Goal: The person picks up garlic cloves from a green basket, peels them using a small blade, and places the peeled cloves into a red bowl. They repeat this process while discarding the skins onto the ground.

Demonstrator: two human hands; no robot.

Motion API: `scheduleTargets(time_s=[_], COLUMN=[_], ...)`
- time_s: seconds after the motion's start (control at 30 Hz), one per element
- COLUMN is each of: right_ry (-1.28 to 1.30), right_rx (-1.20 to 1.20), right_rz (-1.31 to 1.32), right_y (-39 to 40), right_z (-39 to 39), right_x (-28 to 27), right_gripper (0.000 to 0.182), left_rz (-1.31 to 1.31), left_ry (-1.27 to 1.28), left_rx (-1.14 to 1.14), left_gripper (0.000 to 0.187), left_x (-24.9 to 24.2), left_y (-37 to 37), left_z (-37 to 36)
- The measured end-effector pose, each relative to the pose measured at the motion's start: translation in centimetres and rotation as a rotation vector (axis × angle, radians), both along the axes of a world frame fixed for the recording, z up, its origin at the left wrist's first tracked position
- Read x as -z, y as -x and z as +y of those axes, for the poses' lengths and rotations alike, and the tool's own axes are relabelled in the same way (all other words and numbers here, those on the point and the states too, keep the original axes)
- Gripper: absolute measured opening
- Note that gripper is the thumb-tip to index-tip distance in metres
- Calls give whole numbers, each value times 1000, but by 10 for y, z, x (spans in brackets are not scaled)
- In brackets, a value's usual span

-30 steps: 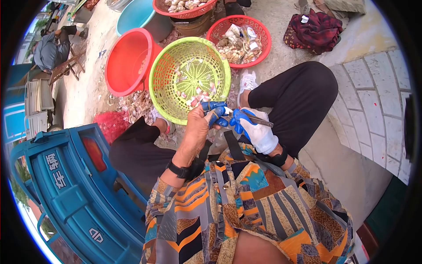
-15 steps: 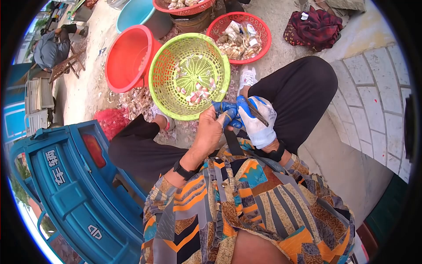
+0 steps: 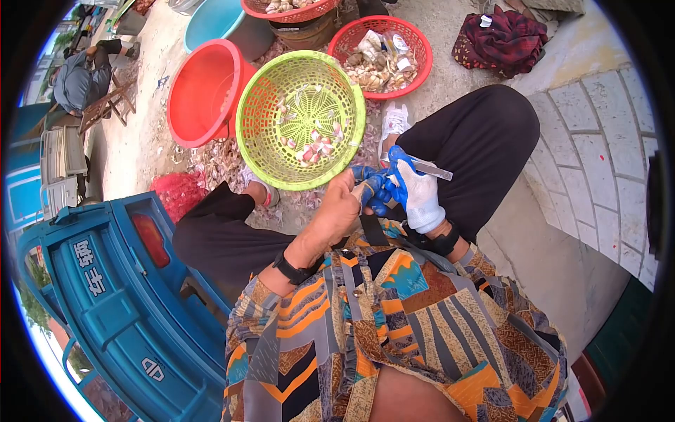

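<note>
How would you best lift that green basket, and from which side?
Probably take the green basket by its rim, left hand and right hand on opposite sides, from the person's side: the red basin and red basket crowd its far edge. It opens upward, holding garlic cloves: keep it level.

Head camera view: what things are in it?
garlic: many, whitish, in baskets
green basket: one, lime, centre
red baskets: two, red, top
red tub: one, red, upper left
blue tub: one, pale, top
thin tool: one, grey, right hand
netting: one, red, left
vehicle: one, blue, lower left
cloth bundle: one, maroon, upper right
wall: one, white, right
seated person: one, grey top, upper left
shirt: one, multicoloured, bottom
left hand: one, blue on fingers, centre
right hand: one, white and blue glove, centre
</note>
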State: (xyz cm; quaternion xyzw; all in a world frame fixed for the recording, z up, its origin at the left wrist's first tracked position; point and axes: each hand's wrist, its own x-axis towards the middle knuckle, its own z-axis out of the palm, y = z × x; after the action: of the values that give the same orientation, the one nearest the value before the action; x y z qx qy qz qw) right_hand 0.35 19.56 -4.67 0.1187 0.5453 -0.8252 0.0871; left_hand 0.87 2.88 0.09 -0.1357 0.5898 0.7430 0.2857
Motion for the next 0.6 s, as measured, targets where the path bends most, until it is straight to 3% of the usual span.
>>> scheduleTargets(time_s=[0.13,0.17,0.27,0.37,0.47,0.53,0.6], right_ry=[166,95,43,9,-468,-515,-558], right_rx=[-27,-57,10,72,-33,-74,-115], right_rz=[-111,-116,-150,-95,279,228,174], right_y=[1,0,1,3,4,6,6], right_z=[7,9,2,-6,-2,0,1], right_x=[6,8,-8,-12,-14,-32,-48], right_gripper=[28,31,20,19,15,12,9], left_rz=[-11,-15,214,527,655,672,477], left_ry=[93,108,109,405,595,610,426], left_rx=[-55,-84,-139,-15,50,37,1], left_gripper=[24,22,16,24,24,21,17], left_x=[16,19,8,-19,-15,-11,-3], left_y=[0,1,-4,-6,-8,-9,-10], left_z=[-10,-12,-3,6,5,4,3])
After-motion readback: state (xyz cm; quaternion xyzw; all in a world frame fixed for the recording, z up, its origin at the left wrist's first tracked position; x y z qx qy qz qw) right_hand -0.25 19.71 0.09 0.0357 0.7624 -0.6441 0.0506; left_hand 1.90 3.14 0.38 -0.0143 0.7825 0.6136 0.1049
